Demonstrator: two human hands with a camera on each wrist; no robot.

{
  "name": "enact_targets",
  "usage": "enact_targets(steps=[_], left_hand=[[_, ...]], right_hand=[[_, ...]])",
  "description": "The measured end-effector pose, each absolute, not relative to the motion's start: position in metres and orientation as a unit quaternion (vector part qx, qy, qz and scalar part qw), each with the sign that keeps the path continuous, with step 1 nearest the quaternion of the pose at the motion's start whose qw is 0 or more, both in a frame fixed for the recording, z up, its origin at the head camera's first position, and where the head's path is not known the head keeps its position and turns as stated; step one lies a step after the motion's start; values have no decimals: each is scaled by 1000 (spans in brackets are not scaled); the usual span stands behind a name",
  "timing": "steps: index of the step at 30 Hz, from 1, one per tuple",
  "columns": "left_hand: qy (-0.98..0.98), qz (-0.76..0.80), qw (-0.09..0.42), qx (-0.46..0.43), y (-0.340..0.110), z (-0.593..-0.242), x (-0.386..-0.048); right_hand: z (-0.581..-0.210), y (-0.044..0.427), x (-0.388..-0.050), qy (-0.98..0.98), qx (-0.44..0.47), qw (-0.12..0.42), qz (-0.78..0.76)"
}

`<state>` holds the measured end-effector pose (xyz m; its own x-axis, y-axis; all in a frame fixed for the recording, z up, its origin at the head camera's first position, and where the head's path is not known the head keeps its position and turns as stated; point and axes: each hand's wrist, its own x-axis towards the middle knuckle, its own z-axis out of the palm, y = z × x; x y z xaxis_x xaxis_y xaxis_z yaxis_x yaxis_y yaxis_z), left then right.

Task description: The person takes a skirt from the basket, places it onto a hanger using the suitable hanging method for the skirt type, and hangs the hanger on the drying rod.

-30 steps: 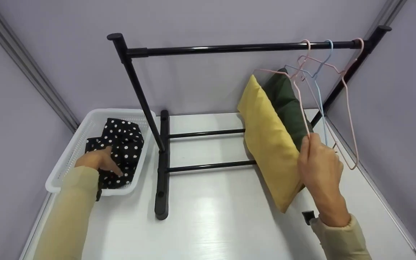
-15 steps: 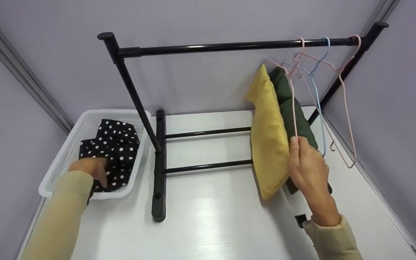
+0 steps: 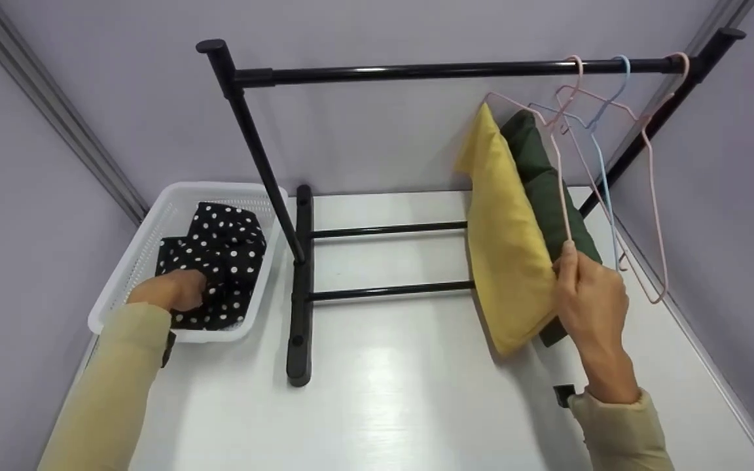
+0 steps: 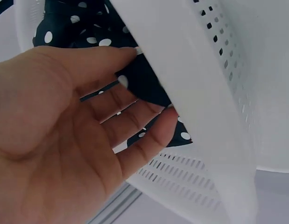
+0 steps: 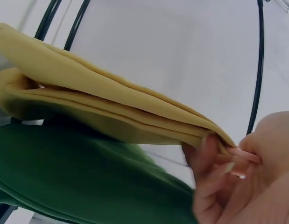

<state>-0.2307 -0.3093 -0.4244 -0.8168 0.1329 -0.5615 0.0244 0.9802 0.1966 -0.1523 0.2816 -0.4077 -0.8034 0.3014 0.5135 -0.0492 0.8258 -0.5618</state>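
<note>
My left hand [image 3: 171,290] is in the white basket [image 3: 103,306], curled on a black cloth with white dots [image 3: 230,255]. In the left wrist view, a fold of the dotted cloth [image 4: 142,83] lies between thumb and fingers. My right hand [image 3: 592,297] pinches the lower end of a pink hanger [image 3: 560,183], which hooks over the black rail [image 3: 416,70]. A folded yellow cloth [image 3: 508,242] hangs from this hanger; in the right wrist view, the layered yellow cloth [image 5: 111,95] reaches my fingers. Behind it hangs a dark green cloth [image 3: 550,196], close to a blue hanger [image 3: 603,163].
Another pink hanger [image 3: 653,176] hangs near the rack's right post [image 3: 652,121]. The rack's left foot [image 3: 300,307] stands beside the basket, with two low crossbars [image 3: 390,291] on the white surface [image 3: 377,392]. Grey walls enclose the sides and back.
My left hand's fingers, spread earlier, have curled in on the dotted cloth. My right hand keeps the hanger's end, and the yellow cloth has swung to the right, closer to the green one.
</note>
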Motion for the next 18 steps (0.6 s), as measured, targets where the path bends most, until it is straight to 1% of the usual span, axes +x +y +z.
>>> enact_targets(steps=[4,7,9,12,16,18], left_hand=[[959,123,246,64,-308,-426,-231],[967,137,196,92,-309,-429,-230],[971,150,160,99,-311,-429,-229],[974,178,106,91,-318,-428,-228],[970,233,16,63,-323,-426,-228],[963,263,-37,44,-323,-426,-227]], right_hand=[[-415,294,-157,-885,-54,384,259],[-420,304,-158,-872,-57,421,243],[-422,310,-159,-868,-63,431,236],[-424,317,-159,-868,-77,432,233],[-423,325,-157,-868,-93,429,232],[-422,329,-155,-869,-98,426,231]])
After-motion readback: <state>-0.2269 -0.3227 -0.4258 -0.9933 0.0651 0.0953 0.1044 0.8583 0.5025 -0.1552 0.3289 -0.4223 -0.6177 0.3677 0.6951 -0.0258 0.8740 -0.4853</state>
